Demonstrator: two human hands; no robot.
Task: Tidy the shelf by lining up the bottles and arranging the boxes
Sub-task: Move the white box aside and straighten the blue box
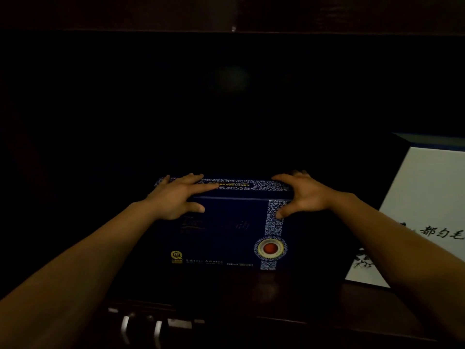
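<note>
A dark blue box (pixel 226 238) with blue-and-white patterned trim and a red round emblem stands upright on the dark shelf (pixel 251 293), centre of view. My left hand (pixel 176 197) holds its top left edge, fingers laid over the top and thumb on the front face. My right hand (pixel 302 195) grips the top right corner, fingers over the top and thumb pressed on the patterned strip. The scene is very dark and no bottles can be made out.
A white box (pixel 415 210) with black calligraphy and an ink drawing stands at the right, close to my right forearm. Metal handles (pixel 141 326) glint below the shelf's front edge. The back of the shelf is lost in darkness.
</note>
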